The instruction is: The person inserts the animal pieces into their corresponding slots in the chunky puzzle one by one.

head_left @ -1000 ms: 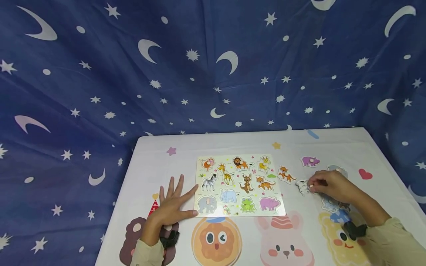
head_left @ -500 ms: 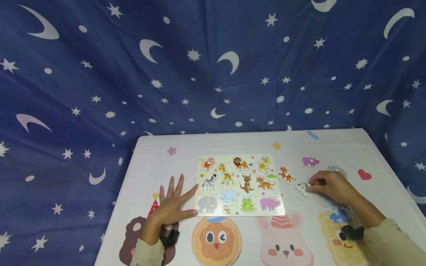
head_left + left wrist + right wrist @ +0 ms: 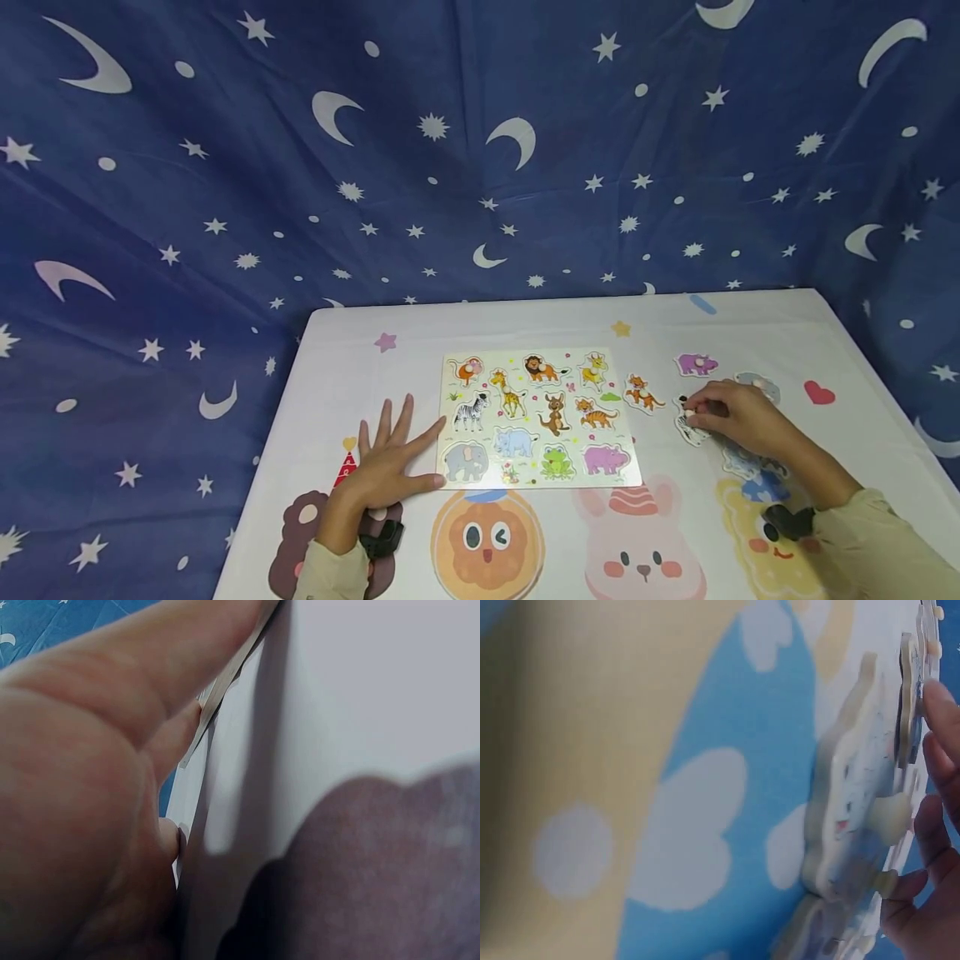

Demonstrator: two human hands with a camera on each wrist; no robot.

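Note:
My right hand [image 3: 738,417] pinches a zebra puzzle piece [image 3: 692,435] by its knob; the fingers hide part of it, and whether it touches the table cannot be told. On the left, my left hand [image 3: 390,471] lies with spread fingers on the table, thumb and index finger at the left edge of the animal puzzle board [image 3: 502,357]. The board bears a printed zebra [image 3: 471,412] at its left. In the left wrist view the palm [image 3: 67,817] fills one side. The right wrist view shows my right fingers [image 3: 943,712] close to a thin piece seen edge-on.
Right of the board lie an orange tiger piece [image 3: 642,393], a purple hippo piece [image 3: 697,364] and a grey piece [image 3: 759,385]. A light blue piece [image 3: 738,461] is partly under the right forearm. A starry blue curtain [image 3: 420,183] hangs behind the table.
The zebra piece has turned between my right fingers and now stands more lengthwise away from me. The right hand has shifted slightly left. My left hand has stayed still.

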